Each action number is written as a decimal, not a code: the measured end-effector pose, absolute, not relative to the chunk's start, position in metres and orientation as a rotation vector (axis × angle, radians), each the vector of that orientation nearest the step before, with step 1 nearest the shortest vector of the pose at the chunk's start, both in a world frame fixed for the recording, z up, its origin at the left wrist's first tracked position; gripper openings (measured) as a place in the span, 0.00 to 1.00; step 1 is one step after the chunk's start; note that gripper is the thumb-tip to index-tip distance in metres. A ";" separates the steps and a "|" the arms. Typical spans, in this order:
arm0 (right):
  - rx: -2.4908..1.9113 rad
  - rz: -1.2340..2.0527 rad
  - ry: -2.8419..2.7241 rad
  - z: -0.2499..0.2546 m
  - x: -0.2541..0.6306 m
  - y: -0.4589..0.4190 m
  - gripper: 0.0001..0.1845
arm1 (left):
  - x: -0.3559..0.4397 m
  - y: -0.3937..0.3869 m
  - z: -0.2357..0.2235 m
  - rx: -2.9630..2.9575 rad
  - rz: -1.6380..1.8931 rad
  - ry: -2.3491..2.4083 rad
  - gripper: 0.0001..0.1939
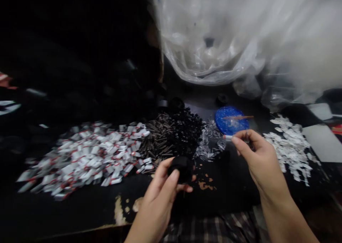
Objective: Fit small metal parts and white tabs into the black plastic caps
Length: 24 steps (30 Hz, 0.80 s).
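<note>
My left hand (160, 191) is closed around a rounded black part (181, 169), low over the front of the table. Between the thumb and index finger of my right hand (263, 164) is a small white piece with a reddish tip (228, 138), pointing left. Something dark (249, 143) also shows among the curled fingers of that hand, too blurred to name. Just beyond the white piece lies a round blue dish or lid (226, 123) with a brown stick (242, 117) across it. Small grey slivers (210, 143) lie heaped between my hands.
A broad pile of white-and-red pieces (91, 157) covers the left. Dark springs (157, 132) and small black parts (188, 129) are heaped beside it. Flat white pieces (290, 146) lie at right. Clear plastic sheeting (213, 50) hangs behind the black table (88, 214).
</note>
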State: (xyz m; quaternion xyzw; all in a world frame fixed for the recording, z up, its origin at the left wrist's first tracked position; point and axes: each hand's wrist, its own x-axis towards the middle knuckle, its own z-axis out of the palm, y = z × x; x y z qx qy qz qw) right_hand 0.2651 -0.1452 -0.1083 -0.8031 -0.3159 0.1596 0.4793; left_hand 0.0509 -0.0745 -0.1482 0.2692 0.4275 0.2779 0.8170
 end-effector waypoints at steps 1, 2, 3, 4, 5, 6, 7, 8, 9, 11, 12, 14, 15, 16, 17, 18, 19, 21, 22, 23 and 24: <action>-1.883 0.503 -0.742 -0.109 0.256 -0.145 0.10 | 0.057 -0.073 -0.143 0.530 0.548 0.851 0.12; -1.824 0.606 -0.725 -0.109 0.247 -0.145 0.11 | 0.061 -0.072 -0.140 0.487 0.510 0.794 0.11; -1.785 0.697 -0.719 -0.109 0.239 -0.145 0.11 | 0.065 -0.070 -0.137 0.446 0.479 0.746 0.09; -1.766 0.765 -0.726 -0.108 0.233 -0.145 0.10 | 0.067 -0.069 -0.135 0.410 0.466 0.717 0.08; -1.768 0.806 -0.747 -0.107 0.227 -0.145 0.10 | 0.067 -0.068 -0.134 0.379 0.457 0.694 0.07; -1.779 0.819 -0.779 -0.104 0.222 -0.144 0.10 | 0.067 -0.068 -0.134 0.358 0.448 0.675 0.07; -1.791 0.811 -0.820 -0.101 0.219 -0.144 0.09 | 0.066 -0.068 -0.134 0.343 0.442 0.658 0.07; -1.804 0.789 -0.861 -0.098 0.216 -0.143 0.09 | 0.066 -0.069 -0.134 0.338 0.434 0.643 0.07; -1.819 0.762 -0.899 -0.095 0.214 -0.141 0.09 | 0.065 -0.070 -0.135 0.342 0.425 0.631 0.07; -1.844 0.736 -0.959 -0.089 0.212 -0.139 0.08 | 0.062 -0.072 -0.137 0.394 0.415 0.621 0.08; -1.855 0.734 -0.993 -0.087 0.212 -0.138 0.07 | 0.061 -0.073 -0.139 0.447 0.425 0.630 0.09; -1.888 0.714 -1.081 -0.085 0.211 -0.138 0.05 | 0.057 -0.075 -0.141 0.633 0.468 0.684 0.10; -1.910 0.683 -1.132 -0.084 0.211 -0.139 0.04 | 0.055 -0.075 -0.142 0.757 0.496 0.723 0.10; -1.926 0.633 -1.186 -0.084 0.210 -0.140 0.03 | 0.053 -0.075 -0.142 0.881 0.520 0.764 0.10; -1.934 0.575 -1.236 -0.084 0.209 -0.142 0.03 | 0.051 -0.075 -0.142 0.986 0.534 0.797 0.10; -1.926 0.521 -1.276 -0.085 0.208 -0.144 0.02 | 0.049 -0.074 -0.141 1.061 0.539 0.818 0.09; -1.912 0.488 -1.304 -0.086 0.206 -0.145 0.02 | 0.048 -0.074 -0.139 1.103 0.531 0.825 0.09; -1.870 0.467 -1.321 -0.089 0.202 -0.149 0.02 | 0.047 -0.074 -0.137 1.112 0.515 0.802 0.09; -1.859 0.465 -1.315 -0.090 0.200 -0.150 0.02 | 0.048 -0.074 -0.137 1.101 0.509 0.782 0.09; -1.855 0.456 -1.310 -0.091 0.198 -0.151 0.02 | 0.048 -0.075 -0.137 1.087 0.505 0.764 0.09; -1.853 0.440 -1.314 -0.092 0.198 -0.152 0.03 | 0.048 -0.075 -0.138 1.063 0.498 0.748 0.09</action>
